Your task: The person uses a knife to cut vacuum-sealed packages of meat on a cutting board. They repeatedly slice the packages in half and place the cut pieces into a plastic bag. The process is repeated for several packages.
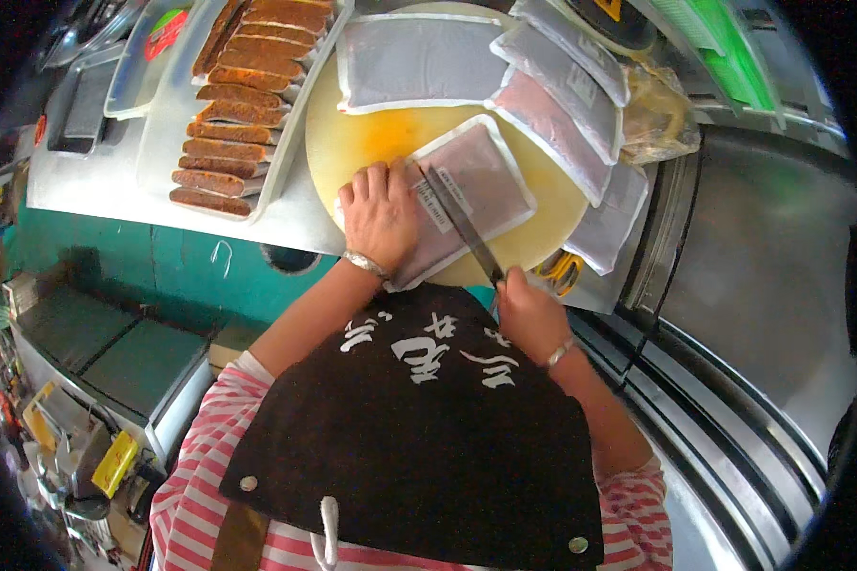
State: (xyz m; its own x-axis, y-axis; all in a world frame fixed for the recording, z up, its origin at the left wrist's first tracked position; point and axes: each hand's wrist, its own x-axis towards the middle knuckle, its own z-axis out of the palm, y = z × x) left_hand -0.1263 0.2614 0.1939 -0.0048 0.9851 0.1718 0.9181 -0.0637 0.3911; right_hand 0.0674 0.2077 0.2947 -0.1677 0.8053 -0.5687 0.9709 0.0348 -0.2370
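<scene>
A knife with a long narrow blade is in my right hand, gripped by its handle. The blade lies across a flat sealed plastic packet with a pinkish-grey filling and a printed label. My left hand holds down the packet's left side, fingers bent over it. Beneath the packet is a round yellowish cutting board with an orange stain. Another sealed packet rests at the board's far side. Several more packets overlap along the right, some past the board's edge.
A clear plastic tub with rows of brown-orange slabs stands left of the board. Beyond it are a lidded container and a metal tray. Yellow-handled scissors lie by the board's near right edge. A crumpled plastic bag sits at right.
</scene>
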